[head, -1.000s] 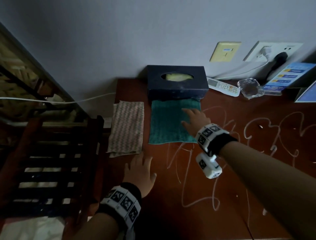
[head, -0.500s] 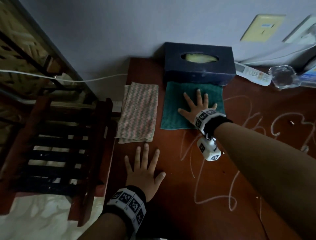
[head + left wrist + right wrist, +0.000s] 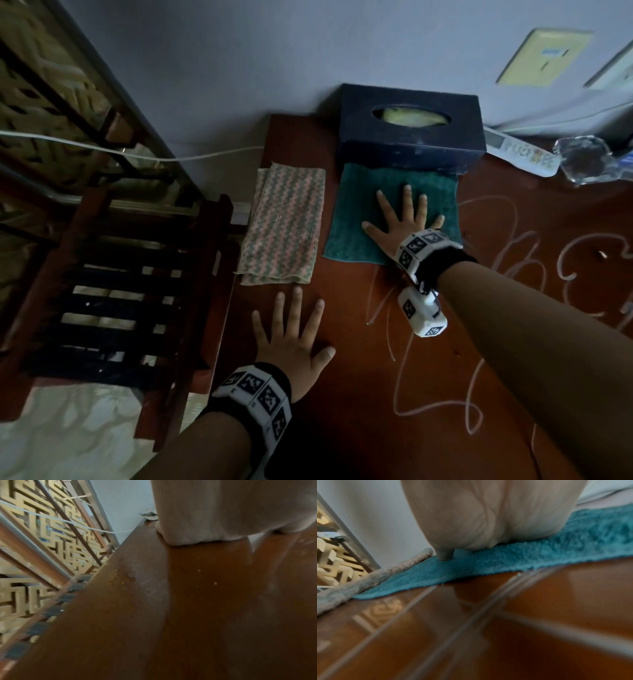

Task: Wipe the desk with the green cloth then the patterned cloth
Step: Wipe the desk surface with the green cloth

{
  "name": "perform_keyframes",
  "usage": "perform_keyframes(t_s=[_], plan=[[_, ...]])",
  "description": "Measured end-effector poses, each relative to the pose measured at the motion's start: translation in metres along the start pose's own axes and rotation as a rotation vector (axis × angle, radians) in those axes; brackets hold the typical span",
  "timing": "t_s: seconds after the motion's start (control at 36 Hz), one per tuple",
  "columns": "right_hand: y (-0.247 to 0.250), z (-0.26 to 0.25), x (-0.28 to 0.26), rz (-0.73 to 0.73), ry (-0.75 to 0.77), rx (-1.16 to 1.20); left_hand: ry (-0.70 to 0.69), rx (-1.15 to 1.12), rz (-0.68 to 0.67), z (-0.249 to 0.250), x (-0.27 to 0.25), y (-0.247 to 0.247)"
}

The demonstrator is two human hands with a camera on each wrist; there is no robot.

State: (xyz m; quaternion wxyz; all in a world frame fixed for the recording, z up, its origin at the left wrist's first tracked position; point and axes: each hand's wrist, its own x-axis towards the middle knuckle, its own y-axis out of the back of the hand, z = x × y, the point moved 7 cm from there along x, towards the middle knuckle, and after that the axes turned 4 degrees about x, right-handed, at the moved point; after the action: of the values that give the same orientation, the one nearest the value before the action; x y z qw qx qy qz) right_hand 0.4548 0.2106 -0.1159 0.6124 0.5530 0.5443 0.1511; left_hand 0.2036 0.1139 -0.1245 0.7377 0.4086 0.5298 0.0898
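The right hand (image 3: 402,224) lies flat, fingers spread, on the green cloth (image 3: 359,219); unpinched, the cloth may perhaps bunch against the tissue box (image 3: 407,144).

**Dim head view, brighter but blurred wrist views**

The head view is underexposed: the dark reddish-brown wooden surface (image 3: 359,394) and both forearms sink into shadow, and the pale grey wall (image 3: 239,68) beyond the right grip is the lightest area. Straight lines bow toward the frame edges from the wide lens. White chalk scribbles (image 3: 428,411) on the surface nearer than the right grip stay readable.

Both wrist views are much brighter and warmer. Under the left grip (image 3: 231,509) the polished wood carries a soft pale sheen and is smeared out of focus close to the lens. Beside the right grip (image 3: 488,513), the fluffy teal-green cloth (image 3: 539,553) is fairly sharp, while the surface nearer the lens blurs and mirrors the gold lattice screen (image 3: 337,563).
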Motion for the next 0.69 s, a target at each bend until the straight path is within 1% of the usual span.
perform_keyframes(t_s=[0.17, 0.28, 0.5, 0.69], plan=[[-0.009, 0.002, -0.016, 0.004, 0.029, 0.006, 0.003, 0.007, -0.02, -0.001, -0.001, 0.0], [-0.016, 0.004, -0.031, 0.004, 0.049, 0.008, 0.03, 0.019, -0.017, -0.001, 0.0, 0.001], [-0.031, 0.007, -0.059, -0.008, 0.062, 0.018, 0.037, 0.007, -0.019, -0.002, 0.0, 0.002], [-0.046, 0.008, -0.085, 0.017, 0.036, 0.033, 0.046, 0.011, -0.009, -0.003, -0.001, 0.003]])
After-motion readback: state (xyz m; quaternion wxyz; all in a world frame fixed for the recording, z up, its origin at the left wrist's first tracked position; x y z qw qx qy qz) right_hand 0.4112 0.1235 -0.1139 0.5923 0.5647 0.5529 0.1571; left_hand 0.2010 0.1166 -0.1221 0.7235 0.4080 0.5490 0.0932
